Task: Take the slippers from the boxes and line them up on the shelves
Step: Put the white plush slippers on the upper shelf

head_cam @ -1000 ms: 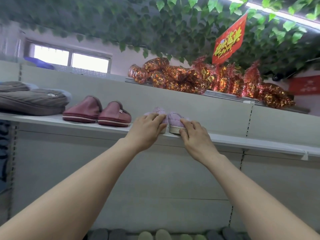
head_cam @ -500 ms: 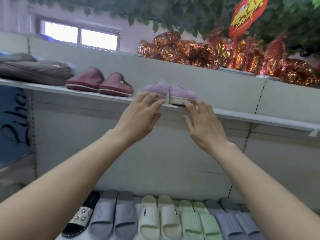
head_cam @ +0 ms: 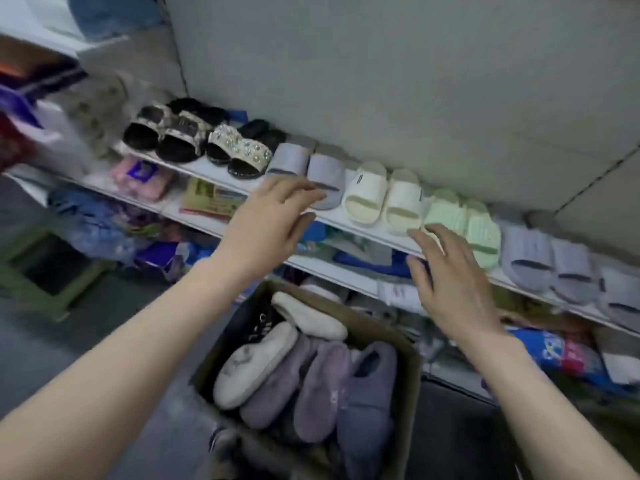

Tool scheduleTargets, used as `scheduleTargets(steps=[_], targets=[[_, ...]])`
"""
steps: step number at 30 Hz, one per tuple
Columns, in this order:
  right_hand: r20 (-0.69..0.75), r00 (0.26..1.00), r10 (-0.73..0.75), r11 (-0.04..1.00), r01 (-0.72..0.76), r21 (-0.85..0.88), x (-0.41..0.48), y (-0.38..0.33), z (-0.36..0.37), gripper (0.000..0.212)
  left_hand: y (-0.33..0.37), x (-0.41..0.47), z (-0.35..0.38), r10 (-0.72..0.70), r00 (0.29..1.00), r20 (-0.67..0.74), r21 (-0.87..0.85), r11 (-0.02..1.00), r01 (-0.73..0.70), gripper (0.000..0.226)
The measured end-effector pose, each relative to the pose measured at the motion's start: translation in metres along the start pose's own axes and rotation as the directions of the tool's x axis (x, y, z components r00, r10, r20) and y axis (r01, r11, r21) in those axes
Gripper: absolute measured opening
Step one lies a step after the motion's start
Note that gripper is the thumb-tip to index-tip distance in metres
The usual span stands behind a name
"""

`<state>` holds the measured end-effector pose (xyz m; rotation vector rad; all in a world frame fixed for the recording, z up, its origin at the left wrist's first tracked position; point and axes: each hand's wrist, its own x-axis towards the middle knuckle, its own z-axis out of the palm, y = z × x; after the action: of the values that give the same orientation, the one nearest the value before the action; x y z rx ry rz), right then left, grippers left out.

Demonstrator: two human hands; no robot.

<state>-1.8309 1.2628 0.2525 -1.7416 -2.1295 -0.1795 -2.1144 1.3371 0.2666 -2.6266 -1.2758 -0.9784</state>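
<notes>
Several plush slippers (head_cam: pixel 311 386) lay packed in a cardboard box (head_cam: pixel 412 344) on the floor, perhaps five or six through the blur. Above it the left hand (head_cam: pixel 266 220) and right hand (head_cam: pixel 450 282) hovered open, fingers spread, holding nothing, before a shelf (head_cam: pixel 346 223) lined with slides (head_cam: pixel 367 188).

Shelf (head_cam: pixel 363 233) under row of slippers (head_cam: pixel 367 192)

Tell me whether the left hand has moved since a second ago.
Yes. The left hand dropped from the upper shelf down to the lower shelf, now open in front of the grey slides.
</notes>
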Motion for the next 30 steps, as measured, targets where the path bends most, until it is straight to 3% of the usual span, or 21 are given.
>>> scheduleTargets(steps=[5,8,12,16,22,26,30], targets=[[0.295,0.955,0.027,0.988,-0.069,0.135,-0.091,-0.015,0.111,0.036,-0.001,-0.145,0.071,-0.264,0.931,0.251,-0.091,0.951,0.294,0.034],[0.558,0.826,0.082,0.958,-0.219,0.184,-0.129,-0.031,0.169,0.041,0.002,-0.22,0.102,-0.392,0.812,0.433,-0.061,0.886,0.46,0.037],[0.684,0.72,0.113,0.939,-0.303,0.164,-0.127,-0.042,0.229,0.049,0.0,-0.279,0.127,-0.492,0.67,0.556,0.044,0.823,0.567,0.035],[0.678,0.708,0.196,0.952,-0.304,0.042,-0.089,-0.034,0.294,0.056,-0.012,-0.306,0.155,-0.508,0.61,0.608,0.115,0.817,0.566,0.044],[0.642,0.756,0.128,0.991,-0.129,-0.045,-0.067,-0.043,0.382,0.05,-0.035,-0.337,0.217,-0.504,0.53,0.682,0.197,0.825,0.53,0.065],[0.497,0.863,0.093,0.994,-0.056,-0.089,-0.067,-0.041,0.404,0.026,-0.039,-0.334,0.236,-0.554,0.503,0.663,0.314,0.816,0.486,0.074],[0.355,0.928,0.11,0.993,-0.119,0.004,-0.052,-0.034,0.383,0.017,-0.034,-0.325,0.241,-0.599,0.467,0.651,0.377,0.789,0.486,0.075]])
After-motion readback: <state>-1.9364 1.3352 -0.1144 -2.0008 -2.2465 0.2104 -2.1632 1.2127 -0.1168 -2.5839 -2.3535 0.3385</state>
